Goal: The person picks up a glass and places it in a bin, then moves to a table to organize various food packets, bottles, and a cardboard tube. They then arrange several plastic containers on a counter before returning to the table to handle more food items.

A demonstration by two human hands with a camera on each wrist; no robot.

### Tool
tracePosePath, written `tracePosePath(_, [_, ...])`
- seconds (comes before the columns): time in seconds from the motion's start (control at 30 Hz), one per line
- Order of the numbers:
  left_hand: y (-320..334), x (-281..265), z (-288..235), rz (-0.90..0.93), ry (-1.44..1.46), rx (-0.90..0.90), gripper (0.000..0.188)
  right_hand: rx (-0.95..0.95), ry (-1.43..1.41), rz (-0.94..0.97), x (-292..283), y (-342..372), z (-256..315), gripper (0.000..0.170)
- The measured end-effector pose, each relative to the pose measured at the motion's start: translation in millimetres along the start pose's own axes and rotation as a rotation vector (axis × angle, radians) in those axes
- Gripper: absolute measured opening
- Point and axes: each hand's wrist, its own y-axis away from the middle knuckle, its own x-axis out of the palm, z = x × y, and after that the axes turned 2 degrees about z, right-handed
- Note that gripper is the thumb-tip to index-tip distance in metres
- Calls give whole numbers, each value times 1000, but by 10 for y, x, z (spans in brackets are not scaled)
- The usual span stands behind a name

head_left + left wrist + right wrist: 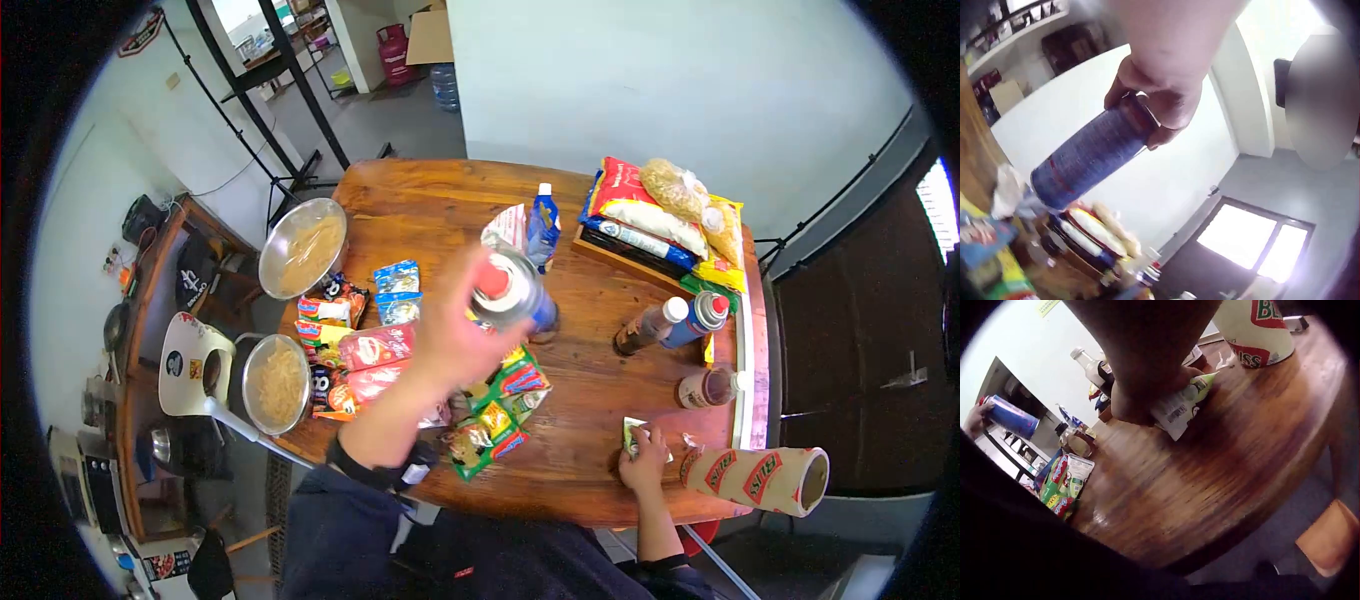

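Observation:
My left hand point(445, 330) grips a blue spray can point(1094, 150) near its red-capped top, lifted above the middle of the table. In the left wrist view the can slants down from the fingers point(1163, 119). Under that raised arm lie green-and-red instant noodle packs point(492, 425) and pink packets point(378, 347). At the table's near right, my right hand point(645, 462) holds a small white-and-green sachet point(1179, 415) low over the wood. A barcode shows on the sachet in the right wrist view; the hand covers part of it.
Two metal bowls point(334, 215) stand at the left edge. A loaded crate point(625, 255) sits at the back right, with bottles point(640, 330) and another blue can point(697, 318) before it. A large BLISS-labelled roll point(755, 476) lies at the near right edge.

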Motion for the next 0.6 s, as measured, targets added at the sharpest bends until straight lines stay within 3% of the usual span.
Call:
tracePosePath(0.07, [-280,-240,310,-134,-200,83,69,32,28,-15,64,-20,-21,44])
tracePosePath(0.13, [-544,-298,821,-176,-272,-37,64,48,23,-5,35,-42,49,43])
tracePosePath(0.23, [-803,-338,1375,30,-175,-304,61,4,41,-150,46,-53,122,36])
tracePosePath(0.33, [-817,-181,1789,-26,-134,-379,54,33,25,-125,50,-61,124,36])
tracePosePath(0.37, [-802,-119,1830,-86,-168,-338,53,23,28,-133,30,-62,152,36])
tracePosePath(0.6, [-786,133,1930,-4,-149,-385,51,31,-27,-130,99,-60,85,41])
